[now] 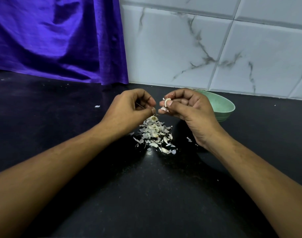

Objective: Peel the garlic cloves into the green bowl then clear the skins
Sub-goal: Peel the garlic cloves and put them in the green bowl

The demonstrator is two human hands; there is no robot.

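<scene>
1. Two hands hover above the black bench (146, 194), fingertips nearly meeting over a heap of garlic scraps.
2. Right hand (189, 114): the fingers (170, 104) are curled in and pinch a pale clove (166, 102) between thumb and forefinger; a loose bit of skin (164, 109) hangs just under it at the fingertips.
3. Left hand (128, 109): the fingers (151, 100) are drawn close together, thumb tip pointing down. A thin dark sliver shows between them, too small to identify, so I cannot tell whether they grip anything.
4. Directly below the two hands lies the pile (155, 134) of whitish skins and cloves, spread on the bench toward the person. At its far end sits a rounder piece that looks like a garlic root end (153, 118), just beneath the left thumb.
5. A few stray flakes lie apart from the pile: one (97, 106) to the left of the left hand, another (188, 139) beside the right wrist.
6. The green bowl (224, 107) stands on the bench behind the right hand, partly hidden by it and close to the wall; its contents cannot be seen.
7. Marbled white tiles (215, 48) cover the wall at the back right, and a purple cloth (57, 40) hangs at the back left, its hem touching the bench.
</scene>
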